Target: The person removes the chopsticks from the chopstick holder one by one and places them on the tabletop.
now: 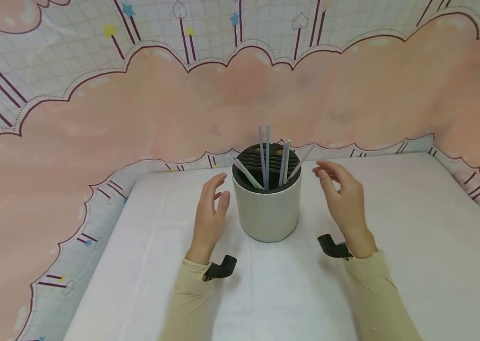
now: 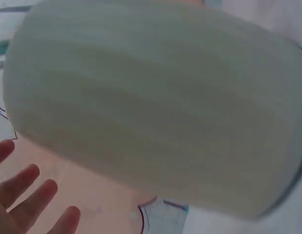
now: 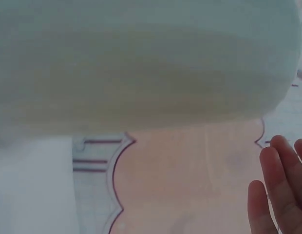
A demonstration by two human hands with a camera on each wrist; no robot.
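Observation:
A white cylindrical holder (image 1: 268,215) with a black slotted insert (image 1: 250,158) stands upright on the table. Several thin pastel sticks (image 1: 267,158), like drinking straws, lean in its front opening at different angles. My left hand (image 1: 210,215) is raised just left of the holder, fingers loosely bent and apart from it. On the other side my right hand (image 1: 344,201) hovers, also holding nothing. The holder's pale wall (image 2: 156,107) fills most of the left wrist view, with spread fingers (image 2: 39,200) at the lower left. In the right wrist view the fingers (image 3: 277,185) are at the lower right.
A white cloth-covered table (image 1: 146,265) lies beneath the holder. Behind it and at the left hangs a pink and white patterned cloth (image 1: 223,104). Black wrist-worn pieces (image 1: 223,267) stick out inward from both wrists.

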